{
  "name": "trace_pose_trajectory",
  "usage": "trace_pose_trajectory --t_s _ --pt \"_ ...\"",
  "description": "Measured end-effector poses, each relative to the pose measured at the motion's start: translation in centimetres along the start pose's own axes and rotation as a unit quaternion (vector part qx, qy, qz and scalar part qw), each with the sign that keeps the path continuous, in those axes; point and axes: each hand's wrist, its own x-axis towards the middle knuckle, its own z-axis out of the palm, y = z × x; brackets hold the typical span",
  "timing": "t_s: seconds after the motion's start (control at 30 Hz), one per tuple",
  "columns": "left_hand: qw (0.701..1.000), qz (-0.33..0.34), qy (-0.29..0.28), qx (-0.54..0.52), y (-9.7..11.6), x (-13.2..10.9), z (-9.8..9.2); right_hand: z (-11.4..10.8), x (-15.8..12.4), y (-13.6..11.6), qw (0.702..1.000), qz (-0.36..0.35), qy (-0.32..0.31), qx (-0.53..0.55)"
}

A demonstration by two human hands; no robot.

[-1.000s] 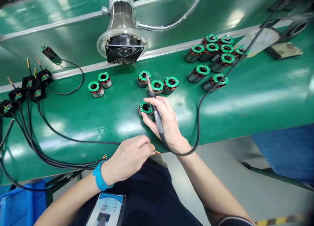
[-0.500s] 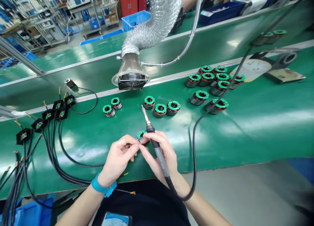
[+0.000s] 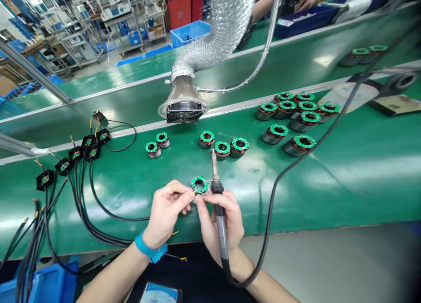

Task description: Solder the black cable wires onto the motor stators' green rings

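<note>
My right hand [image 3: 221, 222] is closed round a soldering iron [image 3: 217, 197] whose tip points up and away, and its fingertips also pinch a small motor stator with a green ring board [image 3: 199, 184]. My left hand [image 3: 167, 211], with a blue wrist strap, pinches the stator's left side; thin coloured wire ends [image 3: 177, 233] stick out below that hand. Both hands hover just above the near part of the green bench [image 3: 131, 184].
More green-topped stators stand in small groups [image 3: 223, 146] [image 3: 157, 144] and a larger cluster [image 3: 292, 114] at the right. Black cabled housings [image 3: 75, 154] lie at the left. A fume extractor hood [image 3: 183, 105] faces me. The iron's black cord [image 3: 296, 162] loops rightward. Another person's arms are beyond the far belt.
The hands lifted the stator off the bench and brought it together between them. The iron swung more upright. My view tilted up, showing the factory floor behind.
</note>
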Motion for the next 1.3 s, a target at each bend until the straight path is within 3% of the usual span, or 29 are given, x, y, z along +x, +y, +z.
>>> trace_pose_trajectory --t_s 0.23,0.3,0.47,0.53,0.67,0.83,0.9,1.0,1.1,1.3 --pt "0.982 0.104 -0.047 0.152 0.8 -0.2 -0.3 -1.5 0.4 0.2 0.995 0.071 -0.049 0.050" --pt "0.979 0.105 -0.047 0.166 0.7 -0.4 -0.1 -1.7 0.4 0.0 0.994 0.084 -0.051 0.046" --pt "0.986 0.093 -0.021 0.134 0.0 -0.6 0.4 -1.2 0.3 -0.6 0.999 0.043 0.004 0.002" --pt "0.988 0.090 -0.013 0.129 -0.1 -0.5 0.4 -1.2 0.3 -0.4 0.999 0.032 -0.003 -0.014" --pt "0.982 0.111 0.022 0.151 -0.1 0.0 -0.3 -1.3 0.7 0.7 0.991 -0.008 -0.063 -0.122" --pt "0.973 0.119 0.044 0.195 0.3 0.8 -1.2 -0.9 1.6 2.4 0.949 -0.055 -0.127 -0.283" --pt "0.969 0.121 0.040 0.211 0.5 1.0 -1.4 -0.9 2.2 2.7 0.948 -0.056 -0.169 -0.265" --pt "0.962 0.135 0.020 0.236 0.7 1.1 -1.7 -1.5 3.3 2.8 0.956 -0.013 -0.262 -0.131" --pt "0.955 0.155 0.000 0.254 0.8 1.2 -1.9 -2.3 3.8 2.9 0.938 0.015 -0.345 -0.026" --pt "0.943 0.147 -0.056 0.292 0.5 0.9 -2.0 -2.4 2.9 3.3 0.954 0.037 -0.291 -0.057"
